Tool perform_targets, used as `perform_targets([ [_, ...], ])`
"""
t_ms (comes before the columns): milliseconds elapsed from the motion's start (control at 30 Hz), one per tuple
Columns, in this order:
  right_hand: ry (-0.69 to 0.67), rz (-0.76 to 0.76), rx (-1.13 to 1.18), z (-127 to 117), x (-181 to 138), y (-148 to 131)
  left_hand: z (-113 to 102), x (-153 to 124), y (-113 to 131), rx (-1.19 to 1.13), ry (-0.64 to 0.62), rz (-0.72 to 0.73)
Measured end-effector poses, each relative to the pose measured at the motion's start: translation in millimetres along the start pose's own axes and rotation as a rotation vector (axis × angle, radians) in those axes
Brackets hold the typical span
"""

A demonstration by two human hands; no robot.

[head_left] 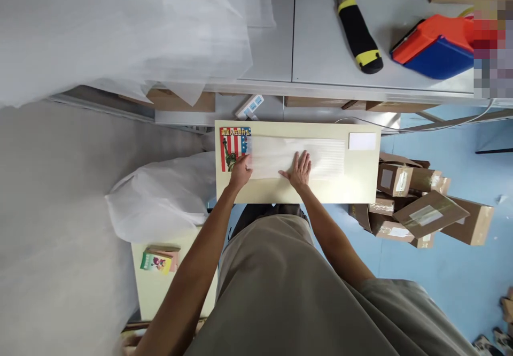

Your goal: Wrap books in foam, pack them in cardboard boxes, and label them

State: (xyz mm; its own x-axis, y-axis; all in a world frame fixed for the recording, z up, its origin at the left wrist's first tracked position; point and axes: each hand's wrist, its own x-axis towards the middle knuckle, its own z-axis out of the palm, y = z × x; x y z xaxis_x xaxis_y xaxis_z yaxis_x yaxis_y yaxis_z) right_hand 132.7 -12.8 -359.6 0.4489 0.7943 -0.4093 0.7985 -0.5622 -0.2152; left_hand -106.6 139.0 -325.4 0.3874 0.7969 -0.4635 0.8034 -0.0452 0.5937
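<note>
A pale yellow board [360,185] lies in front of me. On it a book [231,145] with a flag-striped cover sits at the left end, partly under a long sheet of white foam wrap [324,155]. My left hand [240,173] is closed on the wrap's left edge at the book. My right hand [300,169] lies flat and open on the middle of the wrap. A small white label [362,140] sits on the board's far right corner.
A grey table [320,51] beyond holds a black and yellow utility knife [358,30] and an orange and blue tape dispenser [435,46]. Piled cardboard parcels [417,206] lie on the blue floor at right. Foam wrap rolls [120,30] fill the left; a power strip [249,106] sits below the table.
</note>
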Motion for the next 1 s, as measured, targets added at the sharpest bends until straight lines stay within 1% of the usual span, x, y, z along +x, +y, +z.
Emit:
perform_targets([
  [100, 0.016, -0.009, -0.030, 3, 1, 5, 6, 0, -11, -0.043, 0.024, 0.051],
  [200, 0.013, -0.017, -0.041, 1, -1, 8, 9, 0, -18, -0.074, 0.029, 0.104],
  [300, 0.048, -0.005, -0.007, -5, -5, 2, 10, -1, -23, -0.106, 0.022, 0.132],
  [333, 0.069, -0.005, 0.020, -7, -7, -5, 9, -1, -24, -0.118, 0.024, 0.136],
  [400, 0.106, -0.032, 0.097, -8, -9, -28, 6, -4, -27, -0.147, 0.029, 0.142],
  [500, 0.078, -0.133, 0.240, -2, -10, -76, -3, -8, -35, -0.199, 0.031, 0.129],
  [567, 0.019, -0.182, 0.302, 7, -9, -109, -12, -10, -44, -0.212, 0.087, 0.091],
  [633, -0.031, -0.193, 0.311, 17, -6, -133, -22, -11, -54, -0.192, 0.207, 0.019],
  [700, -0.062, -0.187, 0.288, 24, -2, -146, -31, -10, -63, -0.161, 0.309, -0.081],
  [733, -0.073, -0.187, 0.277, 27, 0, -148, -34, -9, -67, -0.154, 0.328, -0.132],
  [900, -0.154, -0.217, 0.287, 26, 12, -141, -47, 5, -72, -0.211, 0.269, -0.331],
  [967, -0.194, -0.226, 0.300, 23, 18, -137, -54, 12, -71, -0.222, 0.224, -0.372],
  [1000, -0.213, -0.234, 0.305, 21, 21, -136, -58, 16, -70, -0.220, 0.191, -0.368],
])
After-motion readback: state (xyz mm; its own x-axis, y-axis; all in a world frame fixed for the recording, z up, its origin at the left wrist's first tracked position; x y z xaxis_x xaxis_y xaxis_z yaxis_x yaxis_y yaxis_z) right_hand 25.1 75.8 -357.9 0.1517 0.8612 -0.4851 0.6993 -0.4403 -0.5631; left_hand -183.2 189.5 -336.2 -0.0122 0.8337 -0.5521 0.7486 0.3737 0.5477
